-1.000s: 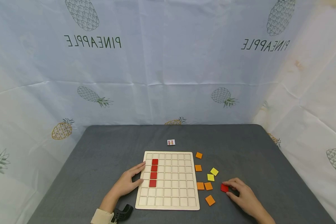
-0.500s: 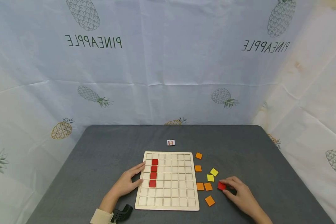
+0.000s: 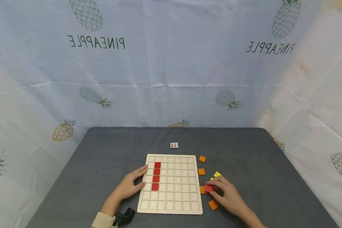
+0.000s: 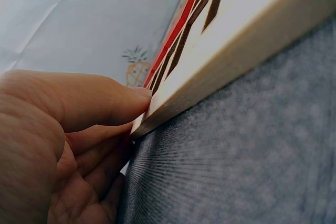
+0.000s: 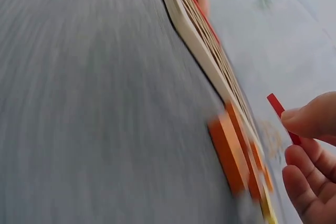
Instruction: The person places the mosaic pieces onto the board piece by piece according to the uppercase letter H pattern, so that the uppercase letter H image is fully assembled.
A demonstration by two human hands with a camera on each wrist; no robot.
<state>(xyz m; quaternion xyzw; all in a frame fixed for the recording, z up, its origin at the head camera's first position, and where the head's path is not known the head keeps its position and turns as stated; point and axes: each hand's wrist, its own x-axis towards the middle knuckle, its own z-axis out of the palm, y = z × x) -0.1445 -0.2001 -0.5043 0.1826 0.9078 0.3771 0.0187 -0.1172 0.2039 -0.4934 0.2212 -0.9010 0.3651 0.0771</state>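
Note:
My left hand point(image 3: 129, 186) rests at the left edge of a pale wooden grid board point(image 3: 185, 202), fingers extended along it. In the left wrist view the thumb point(image 4: 113, 100) touches the board's rim. Several red tiles point(image 3: 156, 178) sit in one column of the grid. To the right of the board, my right hand point(image 3: 227, 195) pinches a red square tile point(image 3: 208, 188) between thumb and fingers. The right wrist view shows that red tile point(image 5: 277, 106) edge-on, raised above the table. It overlaps an orange tile in the head view.
Orange tiles point(image 3: 213, 205) lie loose right of the board, with yellow tiles point(image 3: 217, 174) partly hidden behind the right hand. A small patterned card point(image 3: 174, 145) lies beyond the board on the dark grey table point(image 3: 119, 142). A pineapple-print cloth point(image 3: 171, 63) hangs behind.
My right hand has lifted the red tile and carried it left toward the board, now over the orange tiles. The left hand and the board have stayed in place.

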